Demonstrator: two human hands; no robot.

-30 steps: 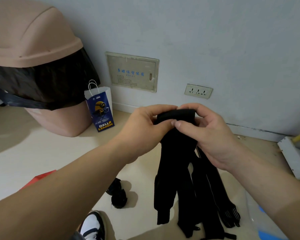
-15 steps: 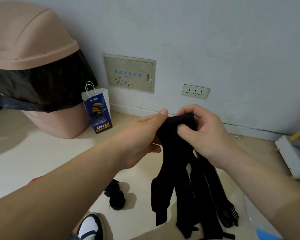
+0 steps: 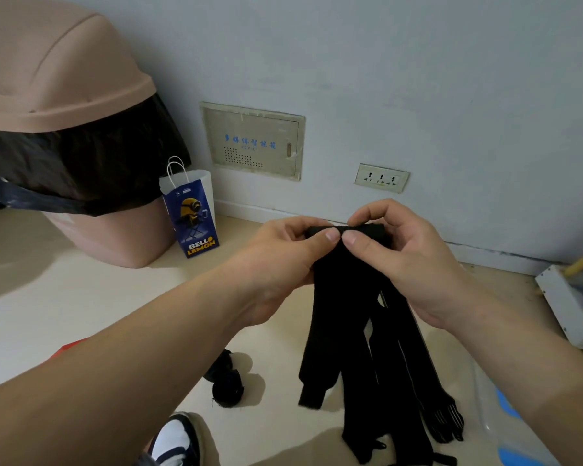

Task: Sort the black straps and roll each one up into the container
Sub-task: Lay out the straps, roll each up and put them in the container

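A bunch of long black straps (image 3: 360, 334) hangs down in front of me toward the floor. My left hand (image 3: 283, 260) and my right hand (image 3: 401, 260) both pinch the folded top end of the straps, thumbs side by side at the middle. A small rolled black strap (image 3: 228, 386) lies on the floor below my left forearm. A clear plastic container (image 3: 495, 418) with blue marks shows at the lower right edge, mostly out of frame.
A tan bin (image 3: 58, 72) with a black liner stands at the left by the wall. A blue paper bag (image 3: 192, 213) leans beside it. A white dustpan (image 3: 572, 304) sits at the right. My shoe (image 3: 175, 442) is at the bottom.
My left thumb has come back onto the strap's top fold, meeting my right thumb. The hanging straps have shifted slightly.
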